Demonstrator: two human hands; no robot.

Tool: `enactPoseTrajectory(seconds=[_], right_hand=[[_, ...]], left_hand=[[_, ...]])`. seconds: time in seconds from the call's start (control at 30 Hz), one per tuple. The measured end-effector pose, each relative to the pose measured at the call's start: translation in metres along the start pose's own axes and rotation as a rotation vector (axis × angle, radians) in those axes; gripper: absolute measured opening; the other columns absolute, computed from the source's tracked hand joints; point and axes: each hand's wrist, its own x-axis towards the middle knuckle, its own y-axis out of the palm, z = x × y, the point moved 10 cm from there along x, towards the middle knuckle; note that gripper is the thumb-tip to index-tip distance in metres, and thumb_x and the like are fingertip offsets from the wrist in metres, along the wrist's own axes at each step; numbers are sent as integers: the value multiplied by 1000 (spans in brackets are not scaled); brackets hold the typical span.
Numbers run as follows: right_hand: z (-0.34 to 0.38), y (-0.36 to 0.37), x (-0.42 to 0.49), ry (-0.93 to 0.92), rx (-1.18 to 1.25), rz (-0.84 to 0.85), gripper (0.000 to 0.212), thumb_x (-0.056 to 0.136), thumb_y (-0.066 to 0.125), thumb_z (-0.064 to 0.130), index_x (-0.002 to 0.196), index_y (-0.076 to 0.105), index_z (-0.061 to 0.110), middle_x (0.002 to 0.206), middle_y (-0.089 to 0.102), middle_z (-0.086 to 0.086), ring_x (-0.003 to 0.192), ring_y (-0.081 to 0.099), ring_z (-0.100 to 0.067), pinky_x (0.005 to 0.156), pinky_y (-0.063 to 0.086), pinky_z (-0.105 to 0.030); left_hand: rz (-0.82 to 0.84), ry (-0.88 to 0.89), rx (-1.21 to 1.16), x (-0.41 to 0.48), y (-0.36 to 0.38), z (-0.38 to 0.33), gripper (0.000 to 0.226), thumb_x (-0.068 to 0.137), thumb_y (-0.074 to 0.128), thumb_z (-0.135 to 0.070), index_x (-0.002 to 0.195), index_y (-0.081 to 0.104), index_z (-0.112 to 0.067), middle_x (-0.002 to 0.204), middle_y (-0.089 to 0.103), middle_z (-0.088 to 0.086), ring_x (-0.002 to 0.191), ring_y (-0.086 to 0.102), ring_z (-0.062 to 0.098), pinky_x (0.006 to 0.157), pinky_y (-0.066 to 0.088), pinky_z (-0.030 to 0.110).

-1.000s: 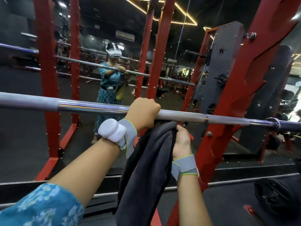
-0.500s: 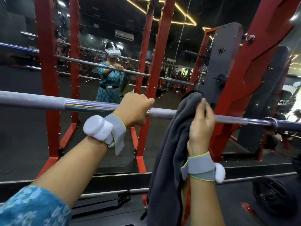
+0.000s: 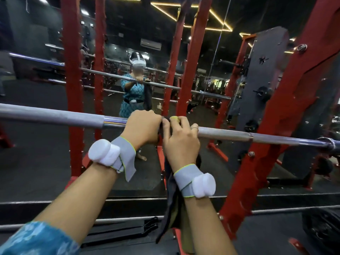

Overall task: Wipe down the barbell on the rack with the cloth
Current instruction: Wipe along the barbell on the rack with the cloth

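Observation:
A long steel barbell (image 3: 55, 116) runs left to right across the red rack (image 3: 276, 144) at chest height. My left hand (image 3: 143, 129) is wrapped around the bar near its middle. Right beside it, touching it, my right hand (image 3: 180, 140) presses a dark grey cloth (image 3: 173, 208) onto the bar, fingers curled over it. Most of the cloth hangs down under my right wrist; the part on the bar is hidden by my fingers.
A wall mirror behind the rack reflects a person (image 3: 134, 92) at the bar. Red uprights (image 3: 73, 89) stand left and centre. A black plate holder (image 3: 261, 85) is at the right. A weight plate (image 3: 322, 227) lies on the floor at lower right.
My right hand has moved left along the bar from the rack side and now sits against my left hand, with the cloth laid over the bar. My left hand kept its grip.

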Motion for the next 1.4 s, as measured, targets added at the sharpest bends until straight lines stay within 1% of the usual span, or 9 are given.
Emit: enactPoseTrajectory(seconds=[0.27, 0.43, 0.6, 0.7, 0.8, 0.97, 1.07, 1.27, 1.4], right_hand=[[-82, 0, 4, 296, 112, 114, 36, 97, 45, 42, 108, 65, 13, 119, 55, -6, 101, 54, -36, 70, 44, -38], [-22, -1, -4, 112, -25, 29, 39, 93, 40, 42, 91, 69, 14, 101, 63, -5, 73, 59, -33, 48, 44, -29], [-15, -3, -14, 16, 48, -17, 38, 92, 42, 41, 101, 70, 18, 110, 64, -3, 78, 61, -31, 49, 49, -31], [-54, -8, -6, 183, 116, -21, 37, 94, 45, 42, 103, 69, 15, 114, 61, -7, 87, 61, -37, 62, 51, -36], [-75, 1, -6, 348, 163, 96, 35, 98, 45, 39, 114, 64, 14, 128, 51, -5, 104, 53, -35, 75, 44, -37], [-12, -4, -13, 114, 110, 26, 39, 95, 42, 42, 105, 69, 15, 116, 60, -7, 85, 60, -34, 55, 50, -35], [-1, -4, -18, 42, 172, 24, 42, 93, 40, 43, 108, 68, 16, 117, 60, -5, 87, 62, -32, 56, 52, -35], [-79, -5, -16, 386, 214, 49, 33, 97, 48, 36, 121, 62, 17, 133, 48, -1, 108, 56, -32, 79, 44, -36], [-58, -7, -17, 376, 178, 61, 34, 97, 48, 35, 122, 62, 15, 135, 46, -2, 107, 55, -32, 79, 45, -37]], left_hand=[[-4, -52, -1, -3, 3, 2, 14, 80, 60, -27, 88, 55, -16, 91, 62, 5, 83, 61, 27, 62, 33, 30], [-35, -82, -11, -2, 3, 1, 20, 83, 58, -29, 100, 61, -17, 95, 63, 5, 88, 62, 27, 64, 35, 30], [-68, -79, -28, -3, 2, 2, 16, 83, 56, -27, 97, 60, -19, 92, 63, 3, 82, 61, 26, 61, 33, 28], [-51, -78, -33, -6, 2, 3, 17, 82, 60, -26, 80, 46, -16, 75, 51, 2, 68, 48, 24, 60, 32, 29], [-64, -73, -43, -6, -1, 2, 15, 81, 61, -27, 82, 50, -18, 76, 50, 2, 72, 54, 25, 60, 31, 29], [-116, -58, -47, -6, -3, 0, 14, 84, 55, -24, 93, 62, -15, 91, 64, 5, 85, 63, 29, 61, 32, 29], [-129, -44, -54, -5, -4, 0, 16, 86, 50, -23, 94, 62, -15, 94, 64, 6, 87, 64, 29, 62, 34, 29], [-81, -5, -58, -6, 0, -2, 19, 83, 59, -22, 100, 60, -14, 99, 63, 7, 90, 62, 29, 65, 34, 29], [-100, 19, -58, -6, 0, -2, 18, 84, 59, -23, 99, 61, -13, 98, 64, 7, 89, 63, 29, 65, 35, 29]])
